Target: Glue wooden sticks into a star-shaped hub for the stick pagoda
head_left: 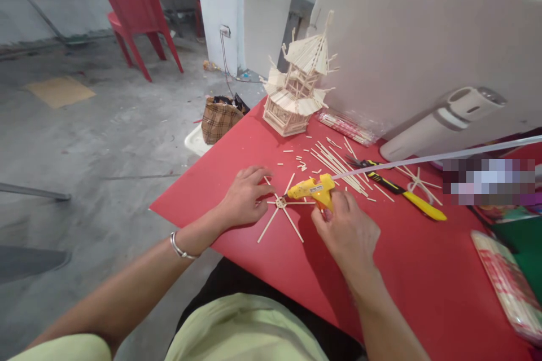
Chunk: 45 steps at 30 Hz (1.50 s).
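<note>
My right hand [349, 228] is closed around the handle of a yellow hot glue gun [311, 189], with a long whitish glue stick [423, 156] jutting from its back. The nozzle points left, at the small hub of a star-shaped frame of thin wooden sticks [290, 222] lying flat on the red table. On the frame's left side rests my left hand [245, 196], thumb and fingers apart, fingertips at the ends of its sticks. Whether they press on the sticks is hard to see. Loose sticks [339, 166] and short cut pieces [301, 166] lie behind the glue gun.
A tiered stick pagoda [294, 87] stands at the red table's [406, 282] far corner. Yellow-black pliers [406, 194], another stick star [418, 177] and a white tumbler [440, 124] are to the right. Packs of sticks [506, 282] lie nearby. A checked bag [220, 118] sits beyond the left edge.
</note>
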Each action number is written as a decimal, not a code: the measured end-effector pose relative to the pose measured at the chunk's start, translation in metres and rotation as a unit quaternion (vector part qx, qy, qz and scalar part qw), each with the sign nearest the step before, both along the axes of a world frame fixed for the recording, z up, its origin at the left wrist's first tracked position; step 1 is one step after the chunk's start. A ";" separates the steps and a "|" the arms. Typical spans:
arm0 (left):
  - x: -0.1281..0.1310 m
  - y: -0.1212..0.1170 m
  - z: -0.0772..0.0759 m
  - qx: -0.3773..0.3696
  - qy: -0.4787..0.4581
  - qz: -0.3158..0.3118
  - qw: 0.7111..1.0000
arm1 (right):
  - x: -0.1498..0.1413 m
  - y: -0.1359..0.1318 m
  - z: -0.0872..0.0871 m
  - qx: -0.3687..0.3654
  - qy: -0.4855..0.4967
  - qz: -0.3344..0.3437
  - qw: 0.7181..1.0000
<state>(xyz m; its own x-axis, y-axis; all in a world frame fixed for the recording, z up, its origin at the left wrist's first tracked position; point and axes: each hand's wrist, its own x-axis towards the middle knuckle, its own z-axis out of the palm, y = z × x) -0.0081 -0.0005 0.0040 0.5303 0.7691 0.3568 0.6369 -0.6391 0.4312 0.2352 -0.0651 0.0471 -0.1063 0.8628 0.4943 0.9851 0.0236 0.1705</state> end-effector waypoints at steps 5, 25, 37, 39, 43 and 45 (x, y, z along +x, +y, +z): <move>0.000 0.001 0.001 -0.004 0.046 -0.026 0.999 | 0.001 0.001 0.001 -0.004 0.004 0.008 1.000; -0.001 0.003 -0.003 -0.007 0.074 -0.056 0.996 | 0.003 0.002 -0.001 -0.020 -0.002 0.009 1.000; 0.001 0.002 -0.002 -0.016 0.081 -0.056 0.995 | 0.001 0.002 -0.001 -0.012 -0.017 0.009 1.000; 0.000 0.002 -0.001 -0.018 0.080 -0.056 0.995 | 0.001 0.003 -0.001 -0.008 -0.018 0.012 1.000; 0.000 0.002 -0.001 -0.021 0.070 -0.054 0.996 | 0.002 0.002 -0.002 -0.011 -0.021 0.011 1.000; 0.001 0.003 -0.001 -0.023 0.062 -0.054 0.996 | 0.003 0.002 -0.003 -0.009 -0.022 0.009 1.000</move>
<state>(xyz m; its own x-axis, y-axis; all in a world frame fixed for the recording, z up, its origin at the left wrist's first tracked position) -0.0075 0.0020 0.0028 0.6490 0.7187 0.2494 0.6156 -0.6888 0.3830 0.2379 -0.0627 0.0446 -0.1431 0.8694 0.4728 0.9761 0.0450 0.2127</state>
